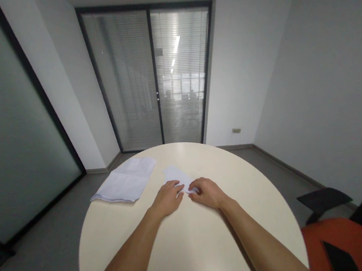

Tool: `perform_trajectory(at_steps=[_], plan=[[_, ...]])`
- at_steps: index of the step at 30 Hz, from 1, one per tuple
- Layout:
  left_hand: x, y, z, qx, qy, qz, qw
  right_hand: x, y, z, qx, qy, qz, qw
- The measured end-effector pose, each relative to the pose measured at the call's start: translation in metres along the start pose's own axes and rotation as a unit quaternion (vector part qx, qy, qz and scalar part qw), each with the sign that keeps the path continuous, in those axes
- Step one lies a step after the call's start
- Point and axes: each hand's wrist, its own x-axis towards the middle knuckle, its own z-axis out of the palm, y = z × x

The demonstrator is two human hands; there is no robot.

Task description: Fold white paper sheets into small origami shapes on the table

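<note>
A small folded white paper [176, 173] lies on the round cream table [186, 247], in front of me. My left hand [168, 197] is at its near left side, with bent fingers and thumb close together at the paper's edge. On the right corner, my right hand [209, 191] pinches the paper between curled fingers and thumb. The fingers cover part of the paper, so its full shape is hidden. Farther left on the tabletop rests a stack of larger white sheets [126, 181], creased and slightly uneven, apart from both hands.
An orange chair [350, 238] with black armrests stands at the table's right. Beyond the far table edge is a dark-framed glass partition with blinds [126, 81]. A frosted glass panel [12, 127] is on the left, and a wall socket [236, 130] sits low at the back.
</note>
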Motion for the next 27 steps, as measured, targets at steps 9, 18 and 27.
perform_trajectory(at_steps=[9,18,27], plan=[[0.000,0.001,-0.001,0.009,0.001,-0.005,1.000,-0.001,-0.004,-0.002,-0.001,-0.012,0.026,1.000],[0.002,0.002,-0.001,0.009,0.007,-0.006,1.000,0.001,-0.002,-0.001,-0.025,-0.023,0.052,0.998],[0.002,0.008,-0.006,-0.015,0.003,0.006,1.000,0.004,0.006,0.006,-0.008,-0.018,0.049,0.999]])
